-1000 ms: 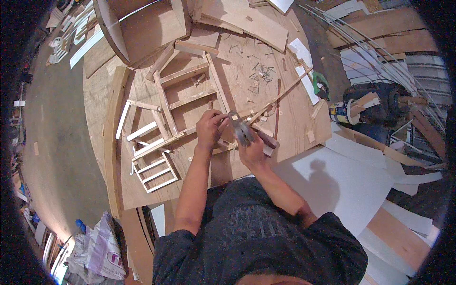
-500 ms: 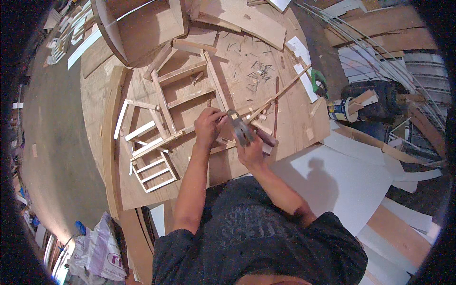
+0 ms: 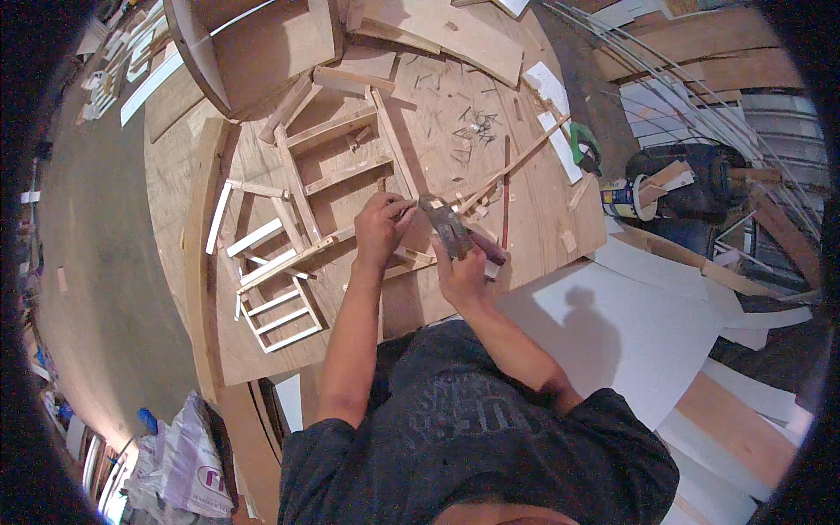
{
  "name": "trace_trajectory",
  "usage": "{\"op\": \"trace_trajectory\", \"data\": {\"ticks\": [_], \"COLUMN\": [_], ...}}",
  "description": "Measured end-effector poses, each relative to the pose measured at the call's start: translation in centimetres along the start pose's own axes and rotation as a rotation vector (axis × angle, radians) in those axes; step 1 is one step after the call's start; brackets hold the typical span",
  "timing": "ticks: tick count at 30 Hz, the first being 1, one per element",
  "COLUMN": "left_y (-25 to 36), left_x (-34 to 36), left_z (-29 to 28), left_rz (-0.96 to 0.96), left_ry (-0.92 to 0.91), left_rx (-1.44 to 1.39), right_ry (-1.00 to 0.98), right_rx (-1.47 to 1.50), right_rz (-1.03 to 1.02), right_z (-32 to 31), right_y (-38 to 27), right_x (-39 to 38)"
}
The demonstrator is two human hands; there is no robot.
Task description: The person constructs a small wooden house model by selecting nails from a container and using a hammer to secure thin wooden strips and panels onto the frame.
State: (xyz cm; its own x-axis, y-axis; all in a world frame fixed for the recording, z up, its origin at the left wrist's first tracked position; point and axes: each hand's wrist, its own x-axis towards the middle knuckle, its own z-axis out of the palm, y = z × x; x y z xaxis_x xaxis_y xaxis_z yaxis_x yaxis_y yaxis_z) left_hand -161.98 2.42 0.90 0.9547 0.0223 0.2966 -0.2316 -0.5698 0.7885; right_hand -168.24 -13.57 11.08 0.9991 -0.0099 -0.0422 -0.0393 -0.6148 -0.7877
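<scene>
Barely moved, the right hand (image 3: 464,278) grips a metal tool (image 3: 450,231), its tip at two o'clock from the left hand (image 3: 378,234), pinched, contents unclear.

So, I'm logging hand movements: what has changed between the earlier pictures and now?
Little: the view drifted, so the worktable sits slightly farther up and left. The claw hammer's head is slightly higher in the picture, with more of a right-hand digit showing beside it. Nothing was visibly grasped or released. The left hand stays near the hammer; the ladder-like wooden frame and scattered nails look unchanged.
</scene>
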Motion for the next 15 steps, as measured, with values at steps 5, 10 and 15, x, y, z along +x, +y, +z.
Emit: {"op": "trace_trajectory", "data": {"ticks": [5, 10, 15], "left_y": [0.1, 0.1, -0.7], "left_x": [0.3, 0.3, -0.1], "left_z": [0.0, 0.1, 0.2], "left_rz": [-0.030, -0.022, 0.031], "left_ry": [-0.039, -0.033, -0.034], "left_rx": [0.016, -0.014, 0.017], "right_ry": [0.011, -0.021, 0.091], "right_rx": [-0.129, -0.164, -0.150], "right_rz": [-0.050, -0.037, -0.022], "right_z": [-0.1, 0.8, 2.3], "right_y": [1.4, 3.2, 2.8], "right_x": [0.3, 0.0, -0.2]}}
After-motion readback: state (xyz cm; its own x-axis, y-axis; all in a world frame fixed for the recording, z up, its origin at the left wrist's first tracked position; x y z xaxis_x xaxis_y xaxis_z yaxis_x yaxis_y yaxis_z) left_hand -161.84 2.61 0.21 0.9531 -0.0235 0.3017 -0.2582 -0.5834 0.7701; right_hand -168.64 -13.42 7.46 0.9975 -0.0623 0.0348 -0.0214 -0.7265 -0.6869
